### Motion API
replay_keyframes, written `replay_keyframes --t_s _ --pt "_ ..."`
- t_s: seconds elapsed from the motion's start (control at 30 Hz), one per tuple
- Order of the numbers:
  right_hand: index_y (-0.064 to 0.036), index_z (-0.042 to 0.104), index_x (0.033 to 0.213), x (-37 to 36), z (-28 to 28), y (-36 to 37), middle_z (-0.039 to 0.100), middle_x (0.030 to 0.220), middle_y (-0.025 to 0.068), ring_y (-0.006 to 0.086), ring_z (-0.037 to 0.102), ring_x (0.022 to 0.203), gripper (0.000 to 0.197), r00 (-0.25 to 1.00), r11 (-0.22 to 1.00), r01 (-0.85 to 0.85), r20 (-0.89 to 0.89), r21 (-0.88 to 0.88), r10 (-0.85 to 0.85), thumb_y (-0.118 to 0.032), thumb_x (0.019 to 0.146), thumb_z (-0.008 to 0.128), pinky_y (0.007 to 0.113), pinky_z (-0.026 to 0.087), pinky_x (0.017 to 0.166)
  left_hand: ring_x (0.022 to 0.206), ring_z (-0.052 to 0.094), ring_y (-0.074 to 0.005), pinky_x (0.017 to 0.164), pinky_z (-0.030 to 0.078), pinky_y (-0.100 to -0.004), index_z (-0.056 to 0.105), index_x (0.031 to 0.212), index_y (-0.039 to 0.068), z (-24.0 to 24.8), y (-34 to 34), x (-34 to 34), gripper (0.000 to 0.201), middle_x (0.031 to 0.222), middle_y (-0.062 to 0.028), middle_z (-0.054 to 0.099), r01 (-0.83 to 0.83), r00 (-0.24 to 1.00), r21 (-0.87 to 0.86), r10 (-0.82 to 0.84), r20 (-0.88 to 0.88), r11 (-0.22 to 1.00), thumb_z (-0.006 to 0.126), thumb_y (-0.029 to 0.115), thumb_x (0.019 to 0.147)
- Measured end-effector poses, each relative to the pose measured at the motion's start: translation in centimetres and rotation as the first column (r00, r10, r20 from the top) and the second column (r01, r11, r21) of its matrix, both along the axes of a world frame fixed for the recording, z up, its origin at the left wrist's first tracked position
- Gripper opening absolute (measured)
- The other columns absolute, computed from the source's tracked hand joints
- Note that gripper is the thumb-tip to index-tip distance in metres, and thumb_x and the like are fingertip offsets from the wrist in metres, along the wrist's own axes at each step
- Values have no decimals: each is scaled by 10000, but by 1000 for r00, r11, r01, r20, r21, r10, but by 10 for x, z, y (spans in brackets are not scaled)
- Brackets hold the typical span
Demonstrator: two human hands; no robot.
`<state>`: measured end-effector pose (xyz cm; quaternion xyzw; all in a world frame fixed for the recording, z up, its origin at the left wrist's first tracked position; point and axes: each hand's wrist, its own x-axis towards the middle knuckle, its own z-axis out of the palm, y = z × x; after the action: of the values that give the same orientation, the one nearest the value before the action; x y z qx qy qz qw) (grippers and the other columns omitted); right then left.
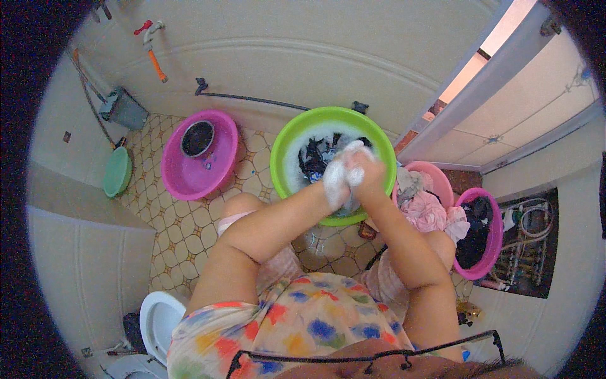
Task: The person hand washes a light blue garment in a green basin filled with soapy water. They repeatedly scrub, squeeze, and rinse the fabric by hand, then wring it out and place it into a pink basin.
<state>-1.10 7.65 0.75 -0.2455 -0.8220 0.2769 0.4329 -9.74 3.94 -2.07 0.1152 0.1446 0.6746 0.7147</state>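
Over the green basin [287,142], seen from the head camera, I have both hands pressed together in a lather of white suds. My left hand [336,180] is wrapped in foam and my right hand [365,172] closes against it; both grips are shut on a soapy piece of cloth [351,151] bunched between them, though foam hides just how the fingers lie. Dark wet clothes [314,161] sit in the basin's sudsy water right below my hands. Well off to my left on the tiled floor [183,221] stands a magenta basin [224,161] with a dark bowl [197,138] inside. Just beside my right arm, a pink tub [442,183] holds crumpled clothing, with a second magenta tub [493,237] of dark laundry beyond it.

I judge the step in hand is scrubbing. The next move calls for a firm hold while rubbing the cloth against itself, keeping it over the basin.
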Motion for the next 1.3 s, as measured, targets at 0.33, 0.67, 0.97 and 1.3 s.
replay_keyframes --t_s 0.33,0.67,0.97,1.3 --pt "-117 574 729 9 10 -10 552 659 117 319 559 604 207 985 983 -65 166 172 36 -300 806 517 404 438 536 762 579 -176 729 472 -321 549 840 138 -11 4 -8 214 798 -23 598 -122 988 -29 118 -103 992 445 322 875" --pt "-97 567 695 13 15 25 561 671 118 317 562 615 234 997 999 48 63 -3 -47 -292 810 507 401 447 546 912 545 -167 787 450 -333 538 978 130 19 -2 27 253 955 -23 582 -298 869 -93 230 -438 950 415 330 883" --pt "-68 488 596 8 10 -10 508 573 144 317 509 513 266 998 976 -19 -52 218 31 -232 789 568 387 394 475 840 543 -140 740 445 -303 527 880 154 45 -13 22 182 866 -13 571 -235 930 -152 177 -323 960 455 320 859" --pt "-68 534 652 2 -12 16 529 615 143 318 540 571 244 993 974 17 111 228 -43 -263 798 532 412 411 515 854 568 -159 754 463 -314 543 975 127 -7 3 5 230 925 -29 593 -57 979 18 60 -196 998 436 309 883"
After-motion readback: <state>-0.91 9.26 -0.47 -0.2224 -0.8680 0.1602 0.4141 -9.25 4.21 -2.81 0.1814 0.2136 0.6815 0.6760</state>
